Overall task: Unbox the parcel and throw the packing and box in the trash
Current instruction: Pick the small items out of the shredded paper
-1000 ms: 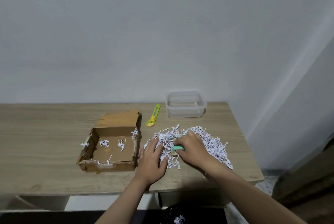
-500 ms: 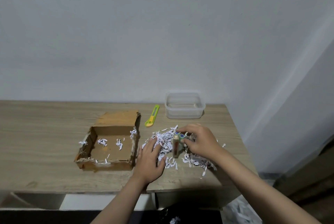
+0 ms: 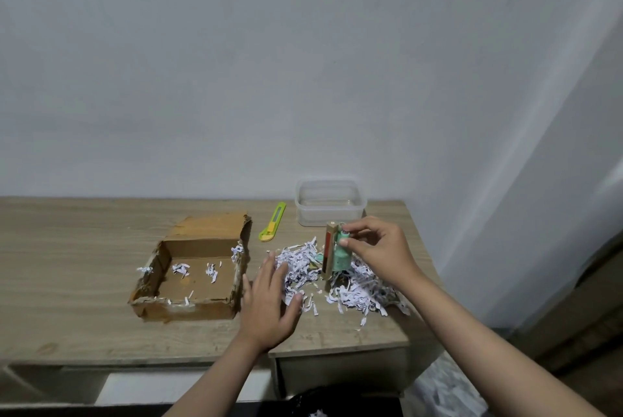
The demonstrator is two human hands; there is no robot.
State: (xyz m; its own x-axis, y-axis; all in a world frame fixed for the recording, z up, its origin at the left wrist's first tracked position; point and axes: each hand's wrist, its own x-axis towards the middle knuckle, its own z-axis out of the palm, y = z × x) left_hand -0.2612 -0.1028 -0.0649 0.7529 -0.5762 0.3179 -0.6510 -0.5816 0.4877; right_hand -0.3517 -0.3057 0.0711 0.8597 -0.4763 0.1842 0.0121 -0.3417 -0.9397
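Observation:
An open brown cardboard box (image 3: 188, 310) sits on the wooden desk (image 3: 67, 275) with a few white shreds inside. A pile of shredded white paper (image 3: 354, 288) lies to its right. My right hand (image 3: 377, 251) pinches a small green item on a brown card (image 3: 335, 253) and holds it upright just above the pile. My left hand (image 3: 269, 298) rests flat with spread fingers on the left side of the shreds.
A yellow-green box cutter (image 3: 273, 222) lies behind the shreds. A clear plastic container (image 3: 330, 202) stands at the back right by the wall. A dark trash bag (image 3: 320, 406) with shreds shows below the desk's front edge. More shreds lie on the floor at right.
My right hand pulled the green carded item out of the shredded paper and lifted it upright toward the back. My left hand stayed on the pile.

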